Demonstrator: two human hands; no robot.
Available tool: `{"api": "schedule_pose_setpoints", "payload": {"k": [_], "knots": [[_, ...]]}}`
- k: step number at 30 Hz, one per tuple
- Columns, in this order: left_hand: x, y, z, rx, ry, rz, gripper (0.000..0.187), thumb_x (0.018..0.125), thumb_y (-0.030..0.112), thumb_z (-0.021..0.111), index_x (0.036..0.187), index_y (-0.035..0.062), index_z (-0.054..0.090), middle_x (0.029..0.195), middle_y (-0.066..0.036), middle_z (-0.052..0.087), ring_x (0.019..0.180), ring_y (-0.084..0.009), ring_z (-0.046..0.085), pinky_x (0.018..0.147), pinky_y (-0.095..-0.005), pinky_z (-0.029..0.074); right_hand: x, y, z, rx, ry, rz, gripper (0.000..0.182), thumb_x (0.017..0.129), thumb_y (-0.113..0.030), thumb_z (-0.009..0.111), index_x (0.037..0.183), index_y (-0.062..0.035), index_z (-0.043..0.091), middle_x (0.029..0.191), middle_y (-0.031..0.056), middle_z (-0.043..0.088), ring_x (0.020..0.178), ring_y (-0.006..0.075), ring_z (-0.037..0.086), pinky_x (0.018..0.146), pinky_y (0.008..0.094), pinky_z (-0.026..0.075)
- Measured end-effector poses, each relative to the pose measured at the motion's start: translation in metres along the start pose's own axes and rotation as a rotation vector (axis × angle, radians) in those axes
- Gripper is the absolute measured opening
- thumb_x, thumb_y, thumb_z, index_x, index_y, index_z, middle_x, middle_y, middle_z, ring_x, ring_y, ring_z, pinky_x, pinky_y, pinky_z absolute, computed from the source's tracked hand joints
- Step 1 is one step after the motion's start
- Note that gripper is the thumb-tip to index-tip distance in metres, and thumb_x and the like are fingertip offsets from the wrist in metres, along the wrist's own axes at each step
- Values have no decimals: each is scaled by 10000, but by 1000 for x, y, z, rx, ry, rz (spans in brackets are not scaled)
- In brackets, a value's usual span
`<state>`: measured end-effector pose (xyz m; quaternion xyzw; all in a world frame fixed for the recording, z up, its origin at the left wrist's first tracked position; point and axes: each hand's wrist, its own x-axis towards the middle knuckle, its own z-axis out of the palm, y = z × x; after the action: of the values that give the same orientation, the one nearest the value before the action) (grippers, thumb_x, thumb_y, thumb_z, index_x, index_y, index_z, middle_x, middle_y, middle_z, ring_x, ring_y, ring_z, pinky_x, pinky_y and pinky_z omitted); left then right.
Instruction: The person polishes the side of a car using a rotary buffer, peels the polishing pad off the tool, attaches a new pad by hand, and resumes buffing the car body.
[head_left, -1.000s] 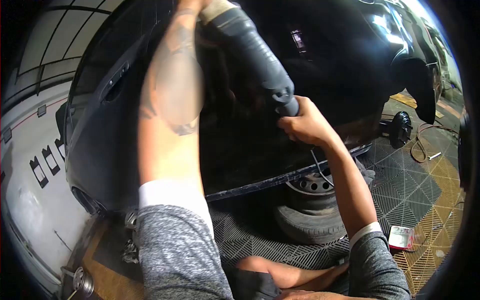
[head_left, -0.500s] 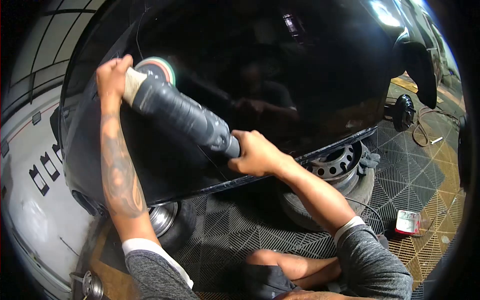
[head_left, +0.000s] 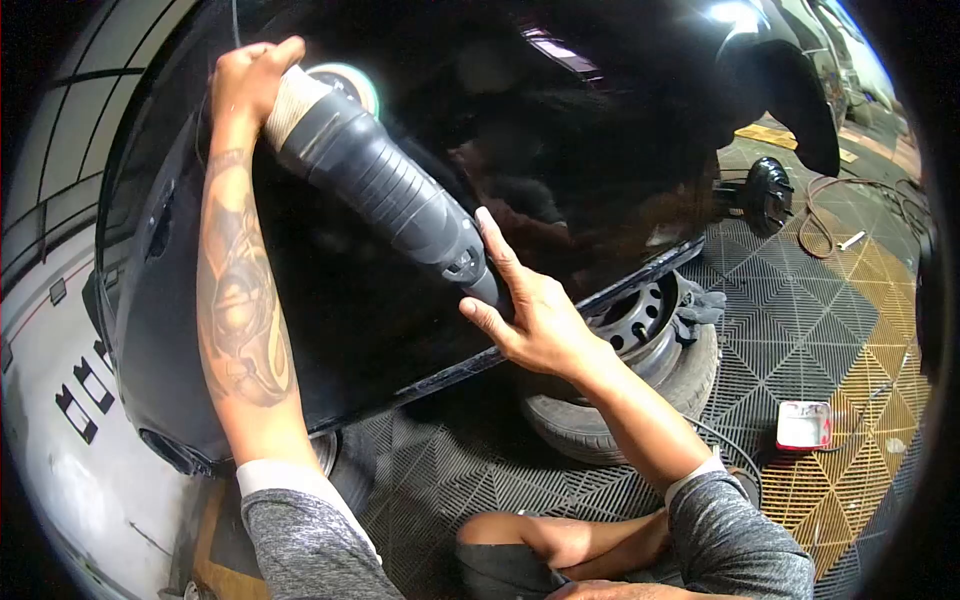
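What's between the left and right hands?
The polisher: its black body slants from the left hand down to the right hand, as the head view shows.

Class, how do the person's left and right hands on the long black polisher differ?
The left hand is at the beige-wrapped front of the polisher; the right hand is at its slim rear. The left hand looks curled; the right spreads thumb and index finger. Both are bare.

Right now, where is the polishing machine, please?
In the head view, the polishing machine is left of centre, in front of the black car panel, with the left hand at its front end and the right hand at its rear.
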<state>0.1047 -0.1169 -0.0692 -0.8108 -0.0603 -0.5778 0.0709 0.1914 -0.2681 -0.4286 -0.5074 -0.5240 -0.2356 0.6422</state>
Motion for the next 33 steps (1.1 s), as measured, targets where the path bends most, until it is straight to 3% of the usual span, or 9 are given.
{"api": "schedule_pose_setpoints", "payload": {"k": [3,5,7,11,14,20,22,33], "knots": [[13,43,36,-26,27,124,453,740,505,695,901,96,807,896,-132,775,873,-276,745,840,-367,547,-6,4,-34,-45,8,75,905,950,-365,671,1632,-182,105,1058,337,684,958,493,684,882,516,543],[18,78,53,-14,-56,101,393,796,473,715,876,97,800,818,-64,761,792,-159,702,773,-306,522,-12,6,-57,-44,37,140,889,958,-348,664,1631,-177,110,1095,338,682,989,496,681,906,506,538],[9,126,71,-162,0,81,383,723,395,766,851,34,783,872,-174,762,826,-276,752,775,-383,574,-19,16,-74,-100,119,87,870,963,-317,661,1630,-177,120,1134,335,679,1004,494,685,920,476,539],[10,172,112,-210,-29,276,336,705,382,781,848,79,801,899,-167,765,865,-304,751,823,-395,585,-38,24,-93,-78,207,186,847,970,-274,658,1625,-164,133,1187,289,685,1086,423,692,944,442,529],[-4,192,122,-300,-222,280,358,642,397,791,835,97,807,921,-176,765,903,-321,749,869,-381,583,-59,24,-91,2,190,384,839,976,-253,649,1624,-153,124,1228,293,667,1118,415,681,968,442,519],[-36,167,99,-204,-224,157,314,657,335,746,826,75,796,900,-192,756,880,-329,748,851,-391,586,-77,27,-55,60,169,395,861,967,-227,658,1625,-152,108,1248,290,660,1155,429,660,984,448,514],[-43,147,86,-195,-190,149,314,662,333,745,827,70,794,895,-192,755,874,-331,748,851,-395,586,-75,29,-41,18,152,260,871,963,-231,664,1624,-144,105,1236,293,664,1150,436,660,986,452,513],[-56,34,-1,-114,-95,24,311,711,330,754,813,38,778,859,-195,756,842,-305,755,812,-391,585,-46,-1,43,-36,15,93,894,945,-255,684,1619,-103,115,1191,322,666,1083,473,666,944,480,539]]}}
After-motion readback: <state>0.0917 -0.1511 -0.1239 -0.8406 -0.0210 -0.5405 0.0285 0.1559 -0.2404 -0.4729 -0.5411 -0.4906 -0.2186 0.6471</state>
